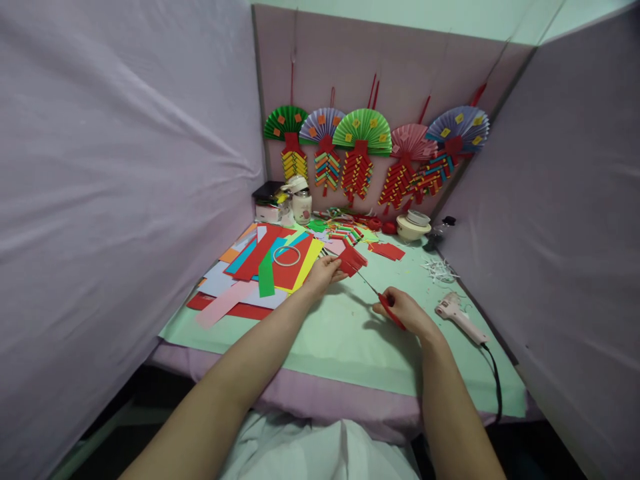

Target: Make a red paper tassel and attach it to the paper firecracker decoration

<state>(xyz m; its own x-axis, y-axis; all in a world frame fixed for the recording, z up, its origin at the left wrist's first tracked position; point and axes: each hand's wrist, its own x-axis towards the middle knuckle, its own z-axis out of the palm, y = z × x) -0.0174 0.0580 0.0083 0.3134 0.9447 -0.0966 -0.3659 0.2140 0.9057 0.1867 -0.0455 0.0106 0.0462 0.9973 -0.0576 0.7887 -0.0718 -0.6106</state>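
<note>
My left hand (325, 275) pinches the left edge of a red paper piece (353, 259), lifted a little above the table. The paper's far right edge looks cut into thin strips. In my right hand (406, 311) is a pair of scissors (387, 308) with red handles, its blades pointing up and left to the paper's lower edge. Whether the blades are apart I cannot make out. Beyond the paper, several small rolled paper tubes in mixed colours (346, 233) lie in a cluster. Flat red paper pieces (387, 251) rest to the right.
Coloured paper strips and sheets (240, 283) pile up at left, with a tape ring (287, 256) on top. A glue gun (463, 320) with a black cord, white scraps (440, 270), a bowl (413, 228) and a jar (302, 205) stand around. Paper fan ornaments (363, 130) hang behind.
</note>
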